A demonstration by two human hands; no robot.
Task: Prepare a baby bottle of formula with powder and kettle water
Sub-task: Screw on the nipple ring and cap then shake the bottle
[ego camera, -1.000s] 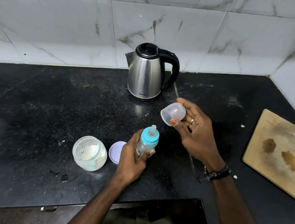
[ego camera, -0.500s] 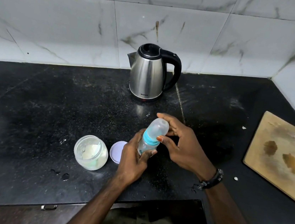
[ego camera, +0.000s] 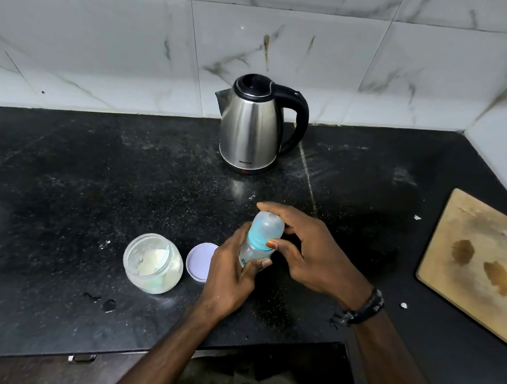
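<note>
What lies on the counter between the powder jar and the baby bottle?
The jar's lilac lid, flat between the powder jar and baby bottle, in the head view.

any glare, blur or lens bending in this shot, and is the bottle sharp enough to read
Head view: the wide lens bows the countertop edge and wall tiles; the steel kettle carries soft highlights, with its reflection on the counter below; the bottle and both hands look sharp, but its markings are mostly covered by the left hand.
</note>
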